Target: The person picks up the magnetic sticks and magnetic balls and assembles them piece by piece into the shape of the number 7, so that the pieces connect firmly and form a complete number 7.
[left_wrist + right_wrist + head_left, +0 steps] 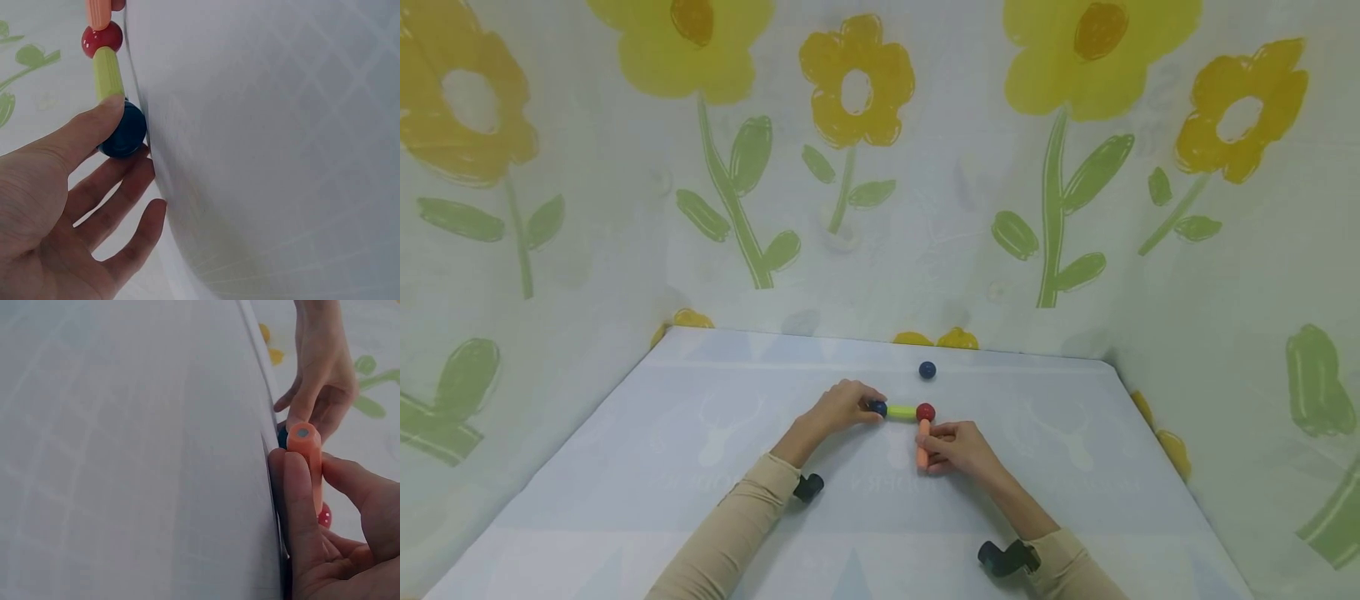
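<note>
Toward the far edge of the table [632,450], the left hand [844,405] pinched a blue ball [878,408] and the right hand [962,450] an orange rod [922,454], a green rod [901,412] and red ball [926,412] between (apparently joined); a sideways tug could have parted them.

Red ball [102,39]: glossy, smooth, hard plastic look, crisp highlights. Joined blue ball [127,132]: smooth, slight shine. Yellow-green rod [108,75]: plastic-looking, satin, lengthwise ridges. Orange rod [314,465]: same plastic look, satin; end disc [303,433] grey, metal-looking. Bench [895,508]: smooth, matt covering. Backdrop [925,258]: printed cloth, matt. Sleeves [730,525]: matt woven cloth, creased. Wrist cameras [1006,558]: dark plastic look.
</note>
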A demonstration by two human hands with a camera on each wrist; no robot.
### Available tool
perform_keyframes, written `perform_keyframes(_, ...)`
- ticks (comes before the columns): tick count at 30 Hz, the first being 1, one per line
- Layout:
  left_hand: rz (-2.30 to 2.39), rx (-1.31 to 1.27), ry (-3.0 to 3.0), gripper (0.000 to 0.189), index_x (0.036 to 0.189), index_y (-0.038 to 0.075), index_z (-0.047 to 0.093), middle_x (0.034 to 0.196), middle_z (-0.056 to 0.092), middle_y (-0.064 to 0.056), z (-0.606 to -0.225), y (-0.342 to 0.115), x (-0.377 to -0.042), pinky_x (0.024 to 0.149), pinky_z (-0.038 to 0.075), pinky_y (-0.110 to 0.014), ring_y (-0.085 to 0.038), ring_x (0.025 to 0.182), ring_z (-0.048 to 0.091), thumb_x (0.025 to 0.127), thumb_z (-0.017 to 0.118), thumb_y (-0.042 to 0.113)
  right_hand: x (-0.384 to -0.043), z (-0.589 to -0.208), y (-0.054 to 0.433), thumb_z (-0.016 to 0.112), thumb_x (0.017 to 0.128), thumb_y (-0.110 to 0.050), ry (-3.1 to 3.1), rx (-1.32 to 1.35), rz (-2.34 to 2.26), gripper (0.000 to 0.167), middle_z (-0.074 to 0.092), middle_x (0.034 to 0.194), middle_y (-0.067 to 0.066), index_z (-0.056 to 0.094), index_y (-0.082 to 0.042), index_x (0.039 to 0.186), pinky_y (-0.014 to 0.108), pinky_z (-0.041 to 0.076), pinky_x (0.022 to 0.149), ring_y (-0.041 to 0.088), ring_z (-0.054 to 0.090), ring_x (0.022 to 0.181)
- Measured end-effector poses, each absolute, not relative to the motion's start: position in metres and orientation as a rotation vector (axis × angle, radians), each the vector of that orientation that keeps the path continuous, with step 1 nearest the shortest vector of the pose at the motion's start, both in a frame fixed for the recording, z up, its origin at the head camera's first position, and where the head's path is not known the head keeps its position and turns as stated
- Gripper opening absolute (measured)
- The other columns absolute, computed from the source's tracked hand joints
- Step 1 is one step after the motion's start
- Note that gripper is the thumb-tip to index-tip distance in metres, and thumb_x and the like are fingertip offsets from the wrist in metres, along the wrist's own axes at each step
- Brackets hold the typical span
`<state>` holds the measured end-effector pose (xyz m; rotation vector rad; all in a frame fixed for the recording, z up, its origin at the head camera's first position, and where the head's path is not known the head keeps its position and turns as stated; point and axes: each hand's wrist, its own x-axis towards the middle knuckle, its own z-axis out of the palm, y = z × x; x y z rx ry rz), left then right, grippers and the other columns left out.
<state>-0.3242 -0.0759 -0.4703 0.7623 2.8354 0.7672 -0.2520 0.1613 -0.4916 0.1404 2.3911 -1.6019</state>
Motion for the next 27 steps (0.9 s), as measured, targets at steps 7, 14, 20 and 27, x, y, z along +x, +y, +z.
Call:
perform_keyframes(7,0.769,0.766,2.832,0.036,0.119,0.017,0.072,0.105,0.074,-0.002,-0.4725,-0.0764,-0.3250,0.075,0.051,-0.027,-0.008,0.080,0.058,0.085,0.077,0.025,-0.2504,-0.4913,0.1599,0.076,0.086,-0.032,2.382,0.159,-1.612,0.057,0.075,0.087,0.010,0.060,0.005,0.126,0.028,0.058,0.063,0.017,0.073,0.073)
perform_keyframes(14,0.774,0.755,2.827,0.036,0.119,0.017,0.072,0.107,0.074,-0.003,-0.4719,-0.0767,-0.3250,0.073,0.050,-0.027,-0.010,0.078,0.056,0.085,0.077,0.025,-0.2483,-0.4910,0.1598,0.075,0.086,-0.033,2.396,0.152,-1.603,0.057,0.075,0.087,0.009,0.060,0.005,0.126,0.028,0.058,0.063,0.017,0.072,0.072)
perform_keyframes(20,0.763,0.758,2.836,0.035,0.119,0.018,0.072,0.106,0.074,-0.002,-0.4721,-0.0767,-0.3253,0.073,0.050,-0.027,-0.009,0.078,0.056,0.085,0.077,0.027,-0.2470,-0.4913,0.1603,0.075,0.086,-0.033,2.397,0.126,-1.622,0.059,0.075,0.089,0.011,0.059,0.006,0.127,0.029,0.059,0.063,0.018,0.073,0.072)
perform_keyframes(27,0.773,0.746,2.828,0.036,0.119,0.017,0.072,0.109,0.074,-0.003,-0.4717,-0.0771,-0.3244,0.071,0.048,-0.026,-0.010,0.078,0.055,0.085,0.077,0.027,-0.2439,-0.4909,0.1599,0.075,0.087,-0.030,2.389,0.098,-1.640,0.057,0.075,0.091,0.012,0.058,0.007,0.127,0.030,0.059,0.063,0.020,0.073,0.073)
